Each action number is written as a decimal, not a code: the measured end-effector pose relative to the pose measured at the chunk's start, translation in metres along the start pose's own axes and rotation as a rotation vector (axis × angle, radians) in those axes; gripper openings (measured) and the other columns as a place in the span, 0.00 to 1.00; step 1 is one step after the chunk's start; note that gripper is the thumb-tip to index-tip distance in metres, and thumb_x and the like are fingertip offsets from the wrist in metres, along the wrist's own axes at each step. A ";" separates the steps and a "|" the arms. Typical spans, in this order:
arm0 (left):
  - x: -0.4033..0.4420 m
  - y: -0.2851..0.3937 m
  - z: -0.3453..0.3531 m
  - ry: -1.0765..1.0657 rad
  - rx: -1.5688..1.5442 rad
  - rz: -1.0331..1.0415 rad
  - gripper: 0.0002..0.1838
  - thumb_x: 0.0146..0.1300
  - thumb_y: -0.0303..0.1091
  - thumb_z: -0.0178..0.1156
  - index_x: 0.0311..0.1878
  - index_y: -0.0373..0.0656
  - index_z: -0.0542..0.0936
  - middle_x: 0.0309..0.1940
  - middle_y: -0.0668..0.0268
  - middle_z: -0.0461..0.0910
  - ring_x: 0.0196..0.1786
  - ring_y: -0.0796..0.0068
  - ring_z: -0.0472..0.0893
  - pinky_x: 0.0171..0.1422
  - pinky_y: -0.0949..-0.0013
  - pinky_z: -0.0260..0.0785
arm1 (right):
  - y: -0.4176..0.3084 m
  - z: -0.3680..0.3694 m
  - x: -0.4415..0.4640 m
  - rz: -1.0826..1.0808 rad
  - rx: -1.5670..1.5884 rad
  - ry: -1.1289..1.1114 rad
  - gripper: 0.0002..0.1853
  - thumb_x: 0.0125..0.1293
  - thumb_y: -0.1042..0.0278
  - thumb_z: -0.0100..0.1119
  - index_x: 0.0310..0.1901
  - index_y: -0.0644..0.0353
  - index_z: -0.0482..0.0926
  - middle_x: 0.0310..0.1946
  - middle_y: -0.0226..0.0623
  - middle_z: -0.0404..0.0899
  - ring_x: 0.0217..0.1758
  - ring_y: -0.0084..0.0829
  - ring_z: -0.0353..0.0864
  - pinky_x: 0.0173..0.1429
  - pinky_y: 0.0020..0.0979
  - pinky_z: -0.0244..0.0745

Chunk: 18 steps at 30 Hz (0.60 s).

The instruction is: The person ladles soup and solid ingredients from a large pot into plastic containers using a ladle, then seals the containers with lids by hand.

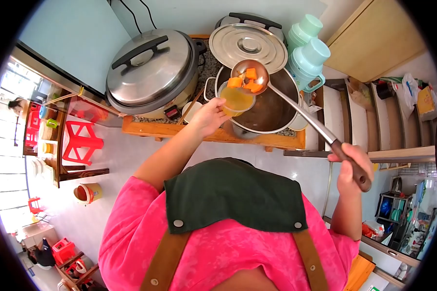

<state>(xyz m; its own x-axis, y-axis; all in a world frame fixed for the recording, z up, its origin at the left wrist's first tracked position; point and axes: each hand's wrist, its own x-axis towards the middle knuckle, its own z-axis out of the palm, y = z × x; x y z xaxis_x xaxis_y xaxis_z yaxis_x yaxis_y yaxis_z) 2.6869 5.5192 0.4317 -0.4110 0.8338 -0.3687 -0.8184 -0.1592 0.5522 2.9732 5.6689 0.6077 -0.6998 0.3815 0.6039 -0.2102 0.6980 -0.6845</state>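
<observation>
In my right hand [352, 167] is the dark handle of a long metal ladle [306, 114]. Its bowl carries several orange chunks [251, 73] and tilts over a clear plastic bowl [238, 104] of yellowish broth. My left hand [210, 118] grips that bowl by its near left side, above the front of a large steel pot [277, 116]. Brown liquid shows inside the pot. Its round steel lid [248, 46] rests tilted behind it. Some orange pieces sit at the ladle's lip, right above the bowl's rim.
A big cooker with a steel lid [141, 68] stands to the left on the wooden-edged counter [155, 127]. Pale green cups and jugs [307, 60] are stacked at the pot's right. Steps with bags [374, 116] lie further right. A red stool [82, 143] stands at left.
</observation>
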 end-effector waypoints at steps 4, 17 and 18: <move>0.005 -0.003 0.007 0.034 -0.009 -0.008 0.24 0.55 0.37 0.55 0.51 0.36 0.64 0.48 0.56 0.67 0.54 0.61 0.68 0.63 0.59 0.57 | -0.007 0.008 0.012 -0.246 -0.187 -0.150 0.13 0.53 0.72 0.57 0.40 0.67 0.75 0.24 0.44 0.77 0.21 0.32 0.77 0.23 0.26 0.71; 0.005 -0.004 0.005 0.033 -0.035 0.001 0.25 0.53 0.38 0.58 0.51 0.36 0.65 0.48 0.57 0.68 0.53 0.65 0.69 0.62 0.62 0.57 | -0.012 0.007 0.010 -0.509 -0.355 -0.417 0.13 0.52 0.70 0.58 0.39 0.65 0.74 0.29 0.48 0.77 0.22 0.36 0.76 0.23 0.27 0.70; 0.004 -0.003 0.007 0.039 -0.040 0.003 0.24 0.54 0.37 0.56 0.51 0.36 0.64 0.47 0.57 0.68 0.52 0.64 0.69 0.62 0.61 0.57 | -0.011 0.007 0.010 -0.512 -0.353 -0.417 0.13 0.52 0.70 0.58 0.39 0.65 0.74 0.29 0.48 0.77 0.22 0.36 0.76 0.23 0.27 0.70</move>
<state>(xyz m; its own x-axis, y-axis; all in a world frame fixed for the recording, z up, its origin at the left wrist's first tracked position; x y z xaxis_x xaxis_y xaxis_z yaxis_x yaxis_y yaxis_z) 2.6908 5.5264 0.4335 -0.4281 0.8121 -0.3964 -0.8322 -0.1833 0.5233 2.9635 5.6608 0.6187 -0.7888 -0.2556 0.5590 -0.3965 0.9065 -0.1450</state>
